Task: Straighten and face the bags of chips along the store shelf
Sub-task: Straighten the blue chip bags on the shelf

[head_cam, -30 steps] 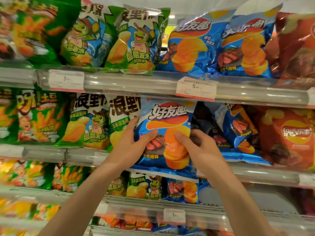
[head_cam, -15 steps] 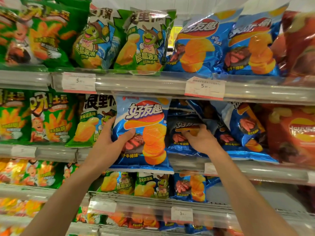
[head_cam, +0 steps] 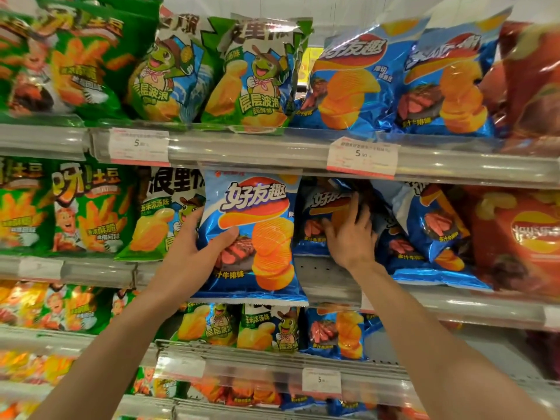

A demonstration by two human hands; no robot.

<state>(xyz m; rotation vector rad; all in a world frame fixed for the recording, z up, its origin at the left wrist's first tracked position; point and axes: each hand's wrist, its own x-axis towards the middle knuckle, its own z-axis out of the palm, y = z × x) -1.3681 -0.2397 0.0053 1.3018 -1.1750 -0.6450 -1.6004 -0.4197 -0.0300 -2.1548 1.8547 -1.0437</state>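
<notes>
Overhanging shelf lip (head_cam: 330, 286): left-hand (head_cam: 185, 259) blue bag (head_cam: 254, 237).

The right hand's fingertips (head_cam: 362, 204) disappear behind a blue bag (head_cam: 321, 219); the red bag (head_cam: 524, 237) is cut off at the picture's edge.

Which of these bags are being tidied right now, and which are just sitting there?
In hand:
- upright blue foil chip bag, gripped by left hand
- recessed blue chip bag, touched by right hand

Just sitting:
- green turtle-print bags on upper shelf
- red chip bag
- white price tag
</notes>
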